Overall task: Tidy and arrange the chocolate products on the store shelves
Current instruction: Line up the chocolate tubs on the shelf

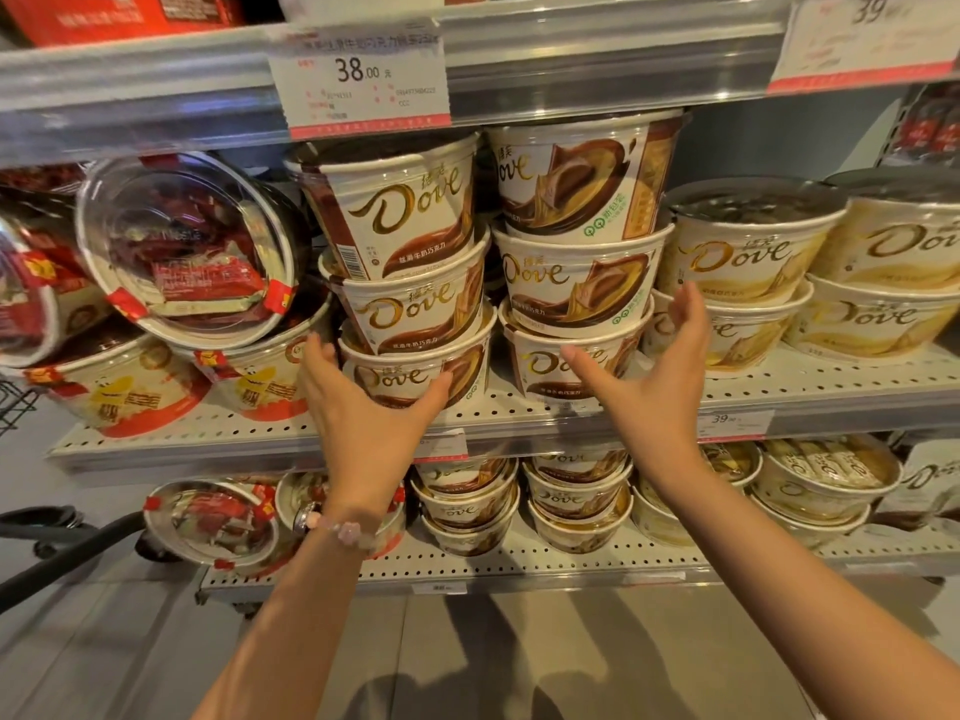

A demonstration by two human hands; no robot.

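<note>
Two stacks of three white and brown Dove chocolate tubs stand side by side on the middle shelf [519, 415]. My left hand [358, 413] is spread in front of the bottom tub of the left stack [415, 374], thumb at its lower front, fingers at its left side. My right hand [649, 376] is spread by the bottom tub of the right stack [566, 363], fingers up along its right side. Whether either hand touches its tub is unclear. The left stack's top tub [395, 215] leans slightly.
Cream Dove tubs [743, 262] fill the shelf to the right. Red-taped tubs sit at the left, one clear-lidded tub [192, 252] tipped on its side. More tubs line the lower shelf [519, 563]. A price tag [363, 77] hangs overhead. A cart handle [57, 558] stands lower left.
</note>
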